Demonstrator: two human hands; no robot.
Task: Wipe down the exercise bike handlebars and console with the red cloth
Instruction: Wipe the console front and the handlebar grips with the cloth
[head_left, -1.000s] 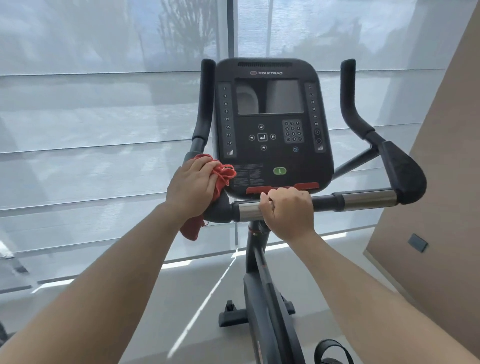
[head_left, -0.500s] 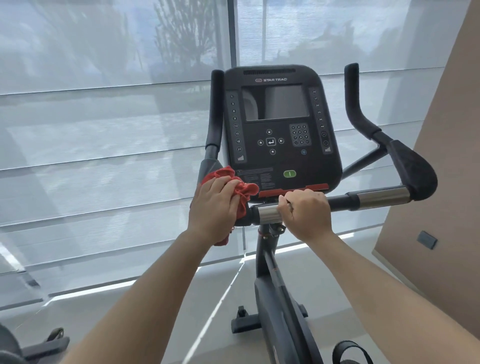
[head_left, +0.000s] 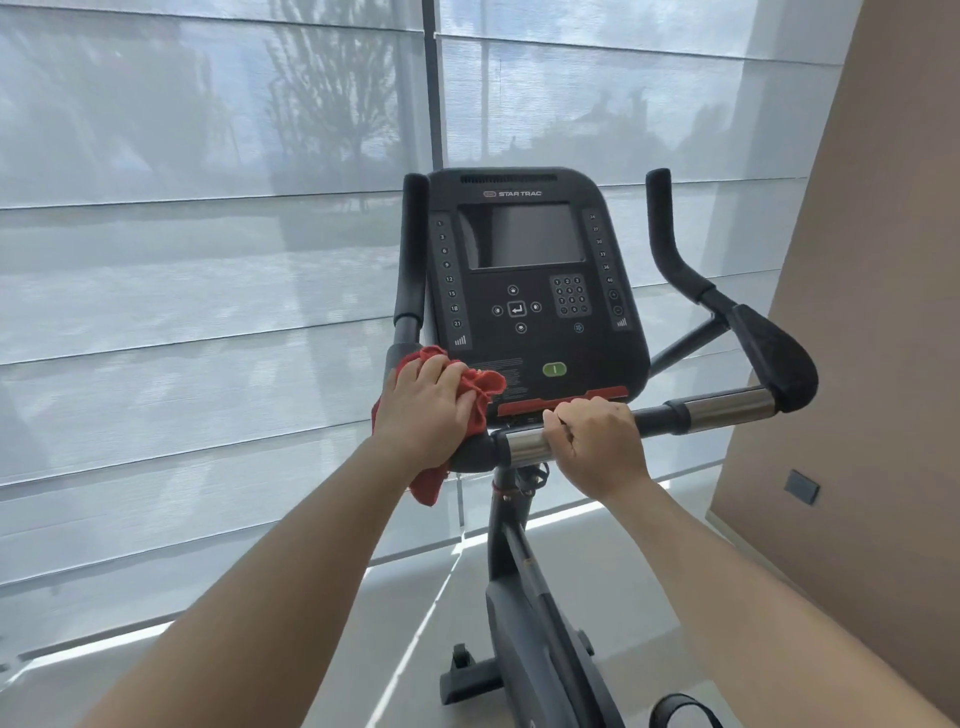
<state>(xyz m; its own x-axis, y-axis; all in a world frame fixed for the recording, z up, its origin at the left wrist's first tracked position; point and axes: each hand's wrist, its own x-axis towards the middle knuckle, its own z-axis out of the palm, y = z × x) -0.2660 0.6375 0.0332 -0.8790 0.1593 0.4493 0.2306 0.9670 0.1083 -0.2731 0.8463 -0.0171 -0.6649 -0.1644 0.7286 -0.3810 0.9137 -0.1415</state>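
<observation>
The black exercise bike console stands straight ahead, its dark screen unlit. My left hand grips the bunched red cloth against the left bend of the handlebar, just below the console's lower left corner. A tail of the cloth hangs under my wrist. My right hand is wrapped round the horizontal bar, partly over its left chrome section. The right chrome section and padded right elbow rest are bare. Both upright black grips rise beside the console.
The bike's post and frame run down to a floor foot and a pedal strap. Sheer window blinds fill the space behind. A beige wall with a small dark plate stands close on the right.
My left hand with the cloth has rubbed along the left bend of the handlebar, staying beside the console's lower corner. My right hand keeps its grip; the view has shifted a little.
</observation>
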